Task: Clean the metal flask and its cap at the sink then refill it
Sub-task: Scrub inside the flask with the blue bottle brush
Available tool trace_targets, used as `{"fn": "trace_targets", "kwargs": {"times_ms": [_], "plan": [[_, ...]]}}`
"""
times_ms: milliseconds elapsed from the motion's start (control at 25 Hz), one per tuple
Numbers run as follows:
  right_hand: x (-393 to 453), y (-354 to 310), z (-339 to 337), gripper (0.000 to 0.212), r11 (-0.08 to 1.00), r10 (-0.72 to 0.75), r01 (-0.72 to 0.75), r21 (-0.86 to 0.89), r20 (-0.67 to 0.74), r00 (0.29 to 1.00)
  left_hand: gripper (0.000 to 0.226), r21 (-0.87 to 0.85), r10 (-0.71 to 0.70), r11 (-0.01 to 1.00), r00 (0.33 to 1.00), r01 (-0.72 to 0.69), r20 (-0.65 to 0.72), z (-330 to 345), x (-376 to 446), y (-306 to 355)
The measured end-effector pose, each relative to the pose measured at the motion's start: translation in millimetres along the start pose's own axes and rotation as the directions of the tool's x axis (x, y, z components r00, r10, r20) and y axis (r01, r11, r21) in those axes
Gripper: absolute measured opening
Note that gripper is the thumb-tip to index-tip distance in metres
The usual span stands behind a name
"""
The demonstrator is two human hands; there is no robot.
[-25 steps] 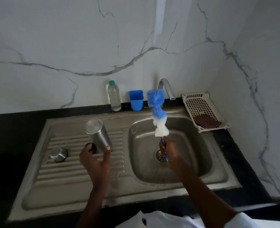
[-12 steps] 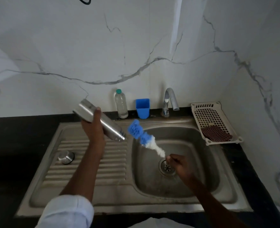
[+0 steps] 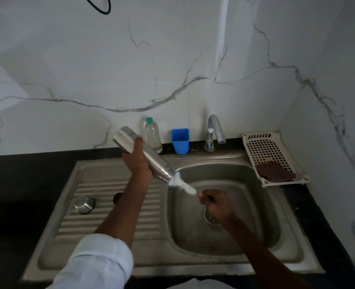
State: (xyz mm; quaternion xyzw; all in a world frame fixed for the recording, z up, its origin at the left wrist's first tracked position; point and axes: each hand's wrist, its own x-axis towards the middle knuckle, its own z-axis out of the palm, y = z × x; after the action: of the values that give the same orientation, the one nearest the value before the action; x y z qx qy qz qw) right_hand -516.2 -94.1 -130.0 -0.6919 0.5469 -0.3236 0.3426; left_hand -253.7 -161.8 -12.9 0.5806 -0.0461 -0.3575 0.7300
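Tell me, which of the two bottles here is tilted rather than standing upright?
The metal flask. The left hand holds it slanted, mouth down toward the sink basin, with a brush in its opening. The clear plastic bottle stands upright by the wall.

Steel flask (image 3: 145, 156) tilted mouth-down over the sink (image 3: 224, 243); cap (image 3: 84, 204) on the drainboard.

left hand (image 3: 138, 161) raised, fingers curled round the flask (image 3: 145, 156), forearm running down toward 7 o'clock. right hand (image 3: 216, 204) fisted on the brush (image 3: 181, 184), forearm trailing toward 5 o'clock.
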Motion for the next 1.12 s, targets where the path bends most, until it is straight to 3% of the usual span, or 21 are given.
{"fn": "trace_targets", "kwargs": {"times_ms": [120, 240, 360, 480, 520, 560, 600, 640, 680, 720, 760, 840, 880, 960, 1040, 1120], "plan": [[12, -26, 12, 0.039, 1.0, 0.004, -0.004, -0.004, 0.016, 1.0, 0.06, -0.006, -0.034, 0.999, 0.999, 0.034, 0.001, 2, -10, -20], [7, -36, 7, 0.005, 0.997, -0.036, 0.034, 0.063, 0.03, 0.999, 0.059, -0.064, -0.016, 0.998, 0.999, 0.013, -0.046, -6, -4, -15], [5, -34, 9, 0.016, 0.993, -0.102, 0.088, -0.076, -0.198, 0.975, 0.057, -0.114, -0.009, 0.993, 0.992, -0.006, -0.129, -15, -5, -13], [14, -52, 20, 0.008, 0.977, -0.191, 0.168, -0.134, -0.185, 0.964, 0.056, -0.123, -0.058, 0.991, 0.992, 0.045, -0.11, -15, -21, -24], [18, -60, 22, 0.018, 0.994, -0.097, 0.09, -0.066, -0.115, 0.989, 0.053, -0.109, -0.06, 0.993, 0.994, 0.05, -0.094, -14, -25, -27], [21, -70, 19, 0.027, 0.99, 0.101, -0.103, 0.093, 0.026, 0.995, 0.049, -0.092, -0.052, 0.995, 0.996, 0.044, -0.076, -14, -29, -29], [21, -78, 14, 0.034, 0.873, 0.306, -0.382, 0.305, 0.268, 0.914, 0.047, -0.078, -0.042, 0.996, 0.998, 0.038, -0.049, -15, -31, -30], [20, -80, 8, 0.036, 0.681, 0.404, -0.614, 0.4, 0.493, 0.77, 0.047, -0.067, -0.04, 0.997, 0.999, 0.039, -0.012, -15, -33, -30], [18, -79, 4, 0.033, 0.571, 0.391, -0.702, 0.426, 0.61, 0.689, 0.049, -0.06, -0.036, 0.998, 0.999, 0.037, 0.021, -15, -34, -30], [15, -75, 5, 0.025, 0.577, 0.344, -0.674, 0.462, 0.611, 0.713, 0.051, -0.052, -0.024, 0.998, 0.999, 0.026, 0.041, -16, -36, -28], [12, -72, 6, 0.013, 0.658, 0.303, -0.569, 0.493, 0.518, 0.8, 0.052, -0.05, -0.001, 0.999, 0.999, 0.004, 0.049, -15, -37, -26], [6, -68, 9, 0.013, 0.886, 0.189, -0.246, 0.393, 0.178, 0.966, 0.052, -0.062, 0.042, 0.997, 0.999, -0.04, 0.035, -15, -39, -25], [4, -68, 11, 0.015, 0.96, 0.107, -0.113, 0.256, 0.038, 0.994, 0.052, -0.069, 0.058, 0.996, 0.998, -0.056, 0.02, -14, -40, -24], [7, -74, 18, 0.01, 0.999, 0.004, -0.001, 0.038, -0.084, 0.996, 0.051, -0.084, 0.06, 0.995, 0.998, -0.06, -0.001, -11, -44, -23], [13, -87, 15, 0.018, 0.974, 0.177, -0.182, 0.132, 0.05, 0.983, 0.05, -0.096, 0.038, 0.995, 0.999, -0.037, 0.006, -10, -44, -22], [16, -96, 5, 0.027, 0.815, 0.357, -0.477, 0.328, 0.363, 0.861, 0.05, -0.106, 0.024, 0.994, 0.999, -0.022, 0.021, -11, -41, -17]]}}
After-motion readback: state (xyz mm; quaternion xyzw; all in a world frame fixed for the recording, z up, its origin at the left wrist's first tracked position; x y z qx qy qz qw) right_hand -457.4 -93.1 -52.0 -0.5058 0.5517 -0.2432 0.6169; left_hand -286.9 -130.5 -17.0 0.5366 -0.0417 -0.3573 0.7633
